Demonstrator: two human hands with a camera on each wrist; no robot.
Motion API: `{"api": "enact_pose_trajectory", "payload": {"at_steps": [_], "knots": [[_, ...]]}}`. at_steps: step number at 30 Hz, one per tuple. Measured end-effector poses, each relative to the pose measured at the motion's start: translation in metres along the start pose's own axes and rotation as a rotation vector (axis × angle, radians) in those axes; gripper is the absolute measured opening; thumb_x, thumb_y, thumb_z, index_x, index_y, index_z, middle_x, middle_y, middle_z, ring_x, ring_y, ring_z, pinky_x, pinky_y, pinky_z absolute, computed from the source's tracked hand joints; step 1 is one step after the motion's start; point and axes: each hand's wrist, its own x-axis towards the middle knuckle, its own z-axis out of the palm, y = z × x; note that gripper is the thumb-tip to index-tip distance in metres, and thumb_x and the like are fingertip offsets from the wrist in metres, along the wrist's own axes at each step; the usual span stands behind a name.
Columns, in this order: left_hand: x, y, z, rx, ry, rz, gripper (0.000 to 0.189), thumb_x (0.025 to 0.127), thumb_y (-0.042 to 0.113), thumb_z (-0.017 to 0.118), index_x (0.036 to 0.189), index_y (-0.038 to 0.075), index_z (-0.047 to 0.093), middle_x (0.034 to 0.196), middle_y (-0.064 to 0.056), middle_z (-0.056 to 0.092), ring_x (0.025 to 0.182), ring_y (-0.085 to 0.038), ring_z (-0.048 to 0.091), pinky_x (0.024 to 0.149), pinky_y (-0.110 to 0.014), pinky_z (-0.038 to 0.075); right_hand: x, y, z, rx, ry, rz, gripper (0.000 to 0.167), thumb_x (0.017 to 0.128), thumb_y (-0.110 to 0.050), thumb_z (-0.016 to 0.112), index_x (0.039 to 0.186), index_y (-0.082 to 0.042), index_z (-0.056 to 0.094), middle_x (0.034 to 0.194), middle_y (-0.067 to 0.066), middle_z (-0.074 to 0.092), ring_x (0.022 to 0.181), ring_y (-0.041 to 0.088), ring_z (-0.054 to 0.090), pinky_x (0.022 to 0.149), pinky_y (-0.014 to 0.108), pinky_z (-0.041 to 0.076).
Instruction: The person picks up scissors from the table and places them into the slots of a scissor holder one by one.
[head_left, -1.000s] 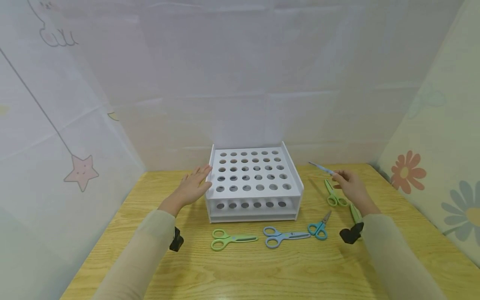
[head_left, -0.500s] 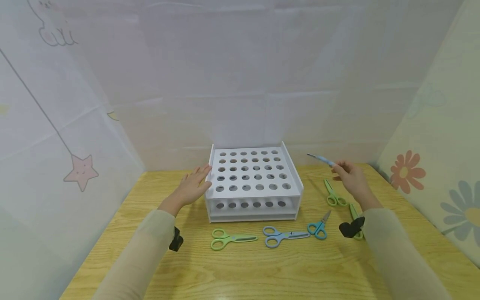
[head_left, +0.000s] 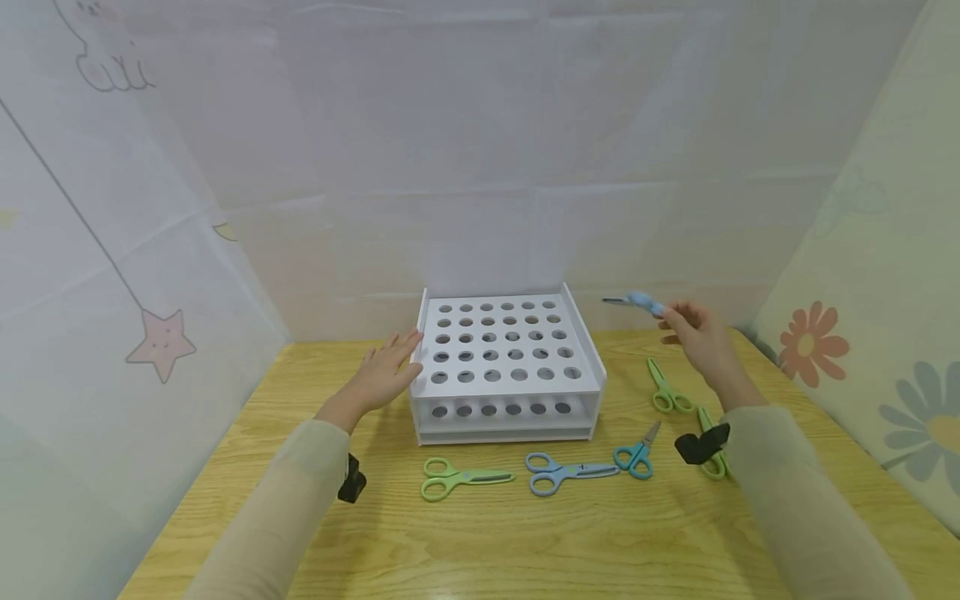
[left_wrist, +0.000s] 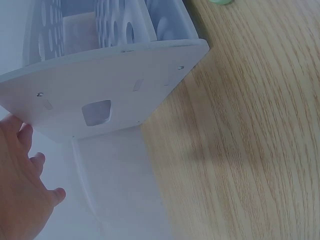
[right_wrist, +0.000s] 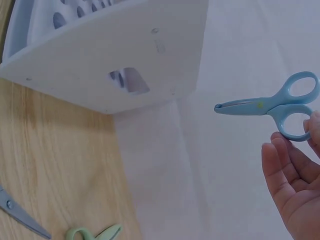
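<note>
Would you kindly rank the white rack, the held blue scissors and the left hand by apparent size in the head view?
1. White rack, easily largest
2. Left hand
3. Held blue scissors

Pale sheets [head_left: 480, 150] back and flank a wood-grain table [head_left: 480, 546].

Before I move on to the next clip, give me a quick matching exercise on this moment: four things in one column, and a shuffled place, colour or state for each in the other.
Column one
1. left hand
2. right hand
3. teal scissors
4. rack

Column two
A. white, with rows of round holes
B. holds light blue scissors in the air
C. on the table, metal blades showing
D. at the left side of the holed stand

Right pairs: 1-D, 2-B, 3-C, 4-A
</note>
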Motion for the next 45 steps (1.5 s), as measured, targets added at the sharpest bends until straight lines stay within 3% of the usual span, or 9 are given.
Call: {"api": "enact_pose_trajectory", "payload": {"at_steps": [11,18,28,33,45], "knots": [[0.000,0.001,0.000,0.001,0.000,-0.004,0.056,0.097,0.032,0.036,0.147,0.011,0.022,0.151,-0.007,0.017,0.137,-0.033,0.006,0.104,-0.059,0.000,0.005,-0.020,0.006,0.010,0.015,-0.020,0.032,0.095,-0.028,0.048,0.107,0.001,0.052,0.102,0.004,0.060,0.087,0.009,0.056,0.069,0.022,0.052],[0.001,0.001,0.000,0.002,0.003,-0.004,0.056,0.097,0.031,0.036,0.147,0.010,0.023,0.151,-0.008,0.017,0.137,-0.033,0.006,0.104,-0.059,0.000,0.007,-0.033,0.010,-0.003,0.021,-0.020,0.035,0.094,-0.032,0.049,0.106,0.001,0.052,0.098,0.001,0.064,0.083,0.008,0.058,0.069,0.024,0.052],[0.002,0.001,0.000,0.007,0.002,0.007,0.056,0.097,0.031,0.036,0.147,0.008,0.023,0.151,-0.010,0.018,0.137,-0.035,0.006,0.103,-0.060,0.000,0.011,-0.040,0.012,0.023,-0.007,-0.049,0.033,0.096,-0.024,0.048,0.107,0.007,0.051,0.090,-0.004,0.066,0.077,0.007,0.060,0.066,0.024,0.053],[0.001,0.002,0.000,-0.003,0.002,0.006,0.056,0.097,0.031,0.036,0.147,0.009,0.023,0.151,-0.009,0.017,0.137,-0.034,0.006,0.103,-0.060,0.000,0.011,-0.044,0.015,0.016,0.003,-0.041,0.027,0.095,-0.025,0.050,0.101,0.001,0.053,0.088,-0.004,0.067,0.074,0.007,0.061,0.066,0.026,0.053],[0.000,0.002,0.000,-0.003,-0.002,0.002,0.055,0.098,0.031,0.036,0.147,0.010,0.023,0.151,-0.006,0.017,0.137,-0.033,0.006,0.103,-0.059,0.000,0.014,-0.049,0.022,0.003,-0.003,-0.076,0.029,0.094,-0.026,0.052,0.097,0.003,0.054,0.083,0.006,0.068,0.069,0.010,0.063,0.063,0.029,0.054]]}}
